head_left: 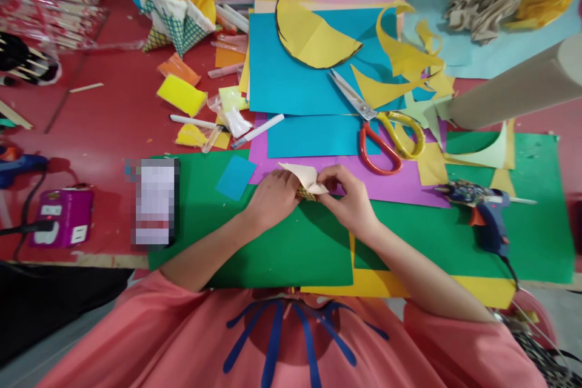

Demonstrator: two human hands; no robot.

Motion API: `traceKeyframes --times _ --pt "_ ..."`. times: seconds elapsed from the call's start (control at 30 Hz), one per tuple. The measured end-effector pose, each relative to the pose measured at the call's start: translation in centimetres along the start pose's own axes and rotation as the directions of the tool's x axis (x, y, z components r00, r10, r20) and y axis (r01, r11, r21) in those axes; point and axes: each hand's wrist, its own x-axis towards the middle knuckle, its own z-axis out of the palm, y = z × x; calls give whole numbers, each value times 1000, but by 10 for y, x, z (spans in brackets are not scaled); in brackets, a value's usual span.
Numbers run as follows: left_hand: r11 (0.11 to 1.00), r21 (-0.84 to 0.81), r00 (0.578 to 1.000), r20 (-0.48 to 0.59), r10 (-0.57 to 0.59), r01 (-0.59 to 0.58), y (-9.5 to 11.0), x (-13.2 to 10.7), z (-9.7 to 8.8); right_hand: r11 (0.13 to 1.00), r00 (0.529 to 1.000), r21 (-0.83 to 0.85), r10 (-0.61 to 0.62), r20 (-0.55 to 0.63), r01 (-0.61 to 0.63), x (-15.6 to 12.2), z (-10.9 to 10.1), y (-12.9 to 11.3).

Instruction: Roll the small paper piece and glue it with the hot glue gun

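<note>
Between my two hands is a small piece of pale pink paper (305, 176) with a yellow-and-dark checked part (307, 194) below it. My left hand (276, 195) closes on its left side, fingertips partly hidden behind the paper. On the other side, the thumb and fingers of my right hand (349, 197) pinch the pink paper's edge. Both hands are over the green sheet (273, 260) and the purple sheet (395, 185). Just beyond my right hand lie large scissors (375, 115) with one red and one yellow handle, blades apart.
A glue gun (488, 212) rests at right, its cord hanging off the edge. A phone (155, 201) lies at left. Beyond are a yellow paper half-circle (316, 36), yellow offcuts (395, 54), a grey tube (513, 85), checked cones (179, 18) and a purple power box (63, 215).
</note>
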Motion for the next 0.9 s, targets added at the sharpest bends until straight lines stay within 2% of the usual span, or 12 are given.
traceKeyframes --times 0.13,0.27,0.37,0.43,0.63,0.77,0.9 --pt "999 16 999 -33 -34 34 -2 1 -1 990 993 -98 -100 63 106 -1 -3 -5" --pt "1000 2 998 -62 18 -18 -1 -2 2 965 986 -201 -167 25 169 -2 -2 -5" --pt "999 -13 995 -85 46 -47 1 -3 3 950 987 -270 -160 6 156 -2 -2 -5" --pt "999 4 994 -105 34 -34 1 -3 2 968 994 -227 -107 6 105 -2 -4 -6" --pt "1000 -30 986 -164 -3 -1 -4 -1 0 996 997 91 16 75 -23 3 -11 -5" --pt "998 -61 982 -187 12 -24 -7 -2 4 996 992 82 15 124 -26 5 -11 -2" --pt "995 -67 989 -129 68 -77 -5 -2 4 1000 992 -5 -11 122 12 5 -6 1"
